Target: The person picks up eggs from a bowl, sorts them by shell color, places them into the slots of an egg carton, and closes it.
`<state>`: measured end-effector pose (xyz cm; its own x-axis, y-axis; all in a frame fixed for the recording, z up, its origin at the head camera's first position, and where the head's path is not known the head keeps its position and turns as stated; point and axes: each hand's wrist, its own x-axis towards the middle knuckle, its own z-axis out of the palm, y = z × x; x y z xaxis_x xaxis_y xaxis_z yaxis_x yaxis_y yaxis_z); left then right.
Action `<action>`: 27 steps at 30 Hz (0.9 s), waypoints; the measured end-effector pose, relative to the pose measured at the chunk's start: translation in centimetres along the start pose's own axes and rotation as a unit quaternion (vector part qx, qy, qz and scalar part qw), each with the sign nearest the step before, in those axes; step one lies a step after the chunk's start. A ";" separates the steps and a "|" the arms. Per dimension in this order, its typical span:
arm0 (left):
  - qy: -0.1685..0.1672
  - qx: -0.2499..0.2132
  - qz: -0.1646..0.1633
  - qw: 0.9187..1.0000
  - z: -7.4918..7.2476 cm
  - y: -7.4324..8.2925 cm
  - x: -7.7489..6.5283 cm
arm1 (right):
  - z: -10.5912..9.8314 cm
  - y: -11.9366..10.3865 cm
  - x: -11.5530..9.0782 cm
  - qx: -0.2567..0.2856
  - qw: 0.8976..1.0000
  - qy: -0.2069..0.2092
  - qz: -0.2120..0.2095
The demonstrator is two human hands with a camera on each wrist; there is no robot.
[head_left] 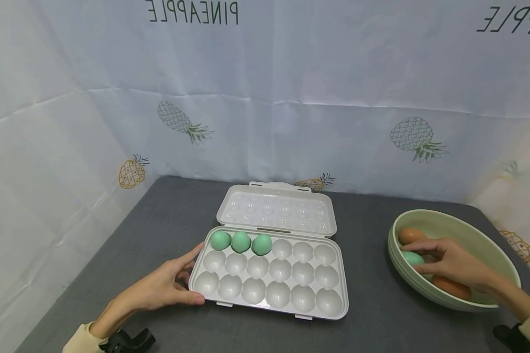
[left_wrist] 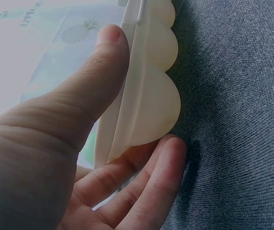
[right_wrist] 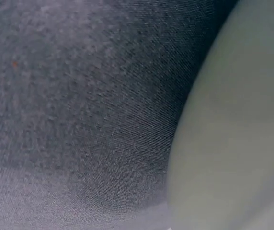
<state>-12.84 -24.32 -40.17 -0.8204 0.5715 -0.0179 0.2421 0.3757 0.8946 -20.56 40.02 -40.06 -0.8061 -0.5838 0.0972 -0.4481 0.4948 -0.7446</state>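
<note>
A white plastic egg box [head_left: 280, 269] lies with its lid [head_left: 277, 211] folded back. Three green eggs [head_left: 240, 242] fill the left end of its far row. My left hand [head_left: 170, 284] holds the box's left end; in the left wrist view, the thumb [left_wrist: 113, 62] lies along the rim and the fingers [left_wrist: 168, 163] curl beneath the rounded cups. Inside a pale green bowl [head_left: 465, 235] on the right, my right hand [head_left: 455, 262] pinches a green egg [head_left: 411, 258] between thumb and fingers. Brown eggs [head_left: 451, 287] lie around it, partly covered by the hand.
Dark grey cloth covers the table [head_left: 366, 294]. Behind it hangs a white curtain [head_left: 291, 63] printed with pineapples, close to the box lid. The bowl's outer wall [right_wrist: 237, 120] takes up the right side of the right wrist view.
</note>
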 end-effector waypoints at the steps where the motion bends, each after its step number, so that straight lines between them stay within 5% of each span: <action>1: 0.000 0.000 0.000 1.000 0.0 0.0 0.0 | 0.0 -0.1 0.0 -0.007 1.000 0.001 0.002; 5: 0.000 -0.001 0.000 1.000 0.0 0.1 0.0 | -0.1 -0.1 -0.3 -0.005 1.000 -0.028 -0.002; 10: 0.001 0.001 0.000 1.000 -0.1 0.1 0.0 | -0.4 0.1 -0.6 0.061 0.995 -0.078 0.023; 16: -0.001 -0.006 -0.003 1.000 0.0 0.0 0.0 | -0.1 -0.1 -0.3 0.059 0.998 -0.027 0.011; 21: -0.001 -0.009 -0.004 1.000 -0.1 0.0 0.0 | -0.1 -0.6 -0.3 0.017 0.998 0.006 0.055; 27: 0.000 -0.006 -0.005 1.000 -0.1 0.0 0.0 | 0.2 -1.3 0.1 0.028 0.996 0.031 0.073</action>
<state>-12.86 -24.35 -40.10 -0.8224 0.5683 -0.0264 0.2284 0.3723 0.8996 -19.97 39.24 -39.20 -0.8842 -0.4665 0.0235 -0.3030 0.5346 -0.7889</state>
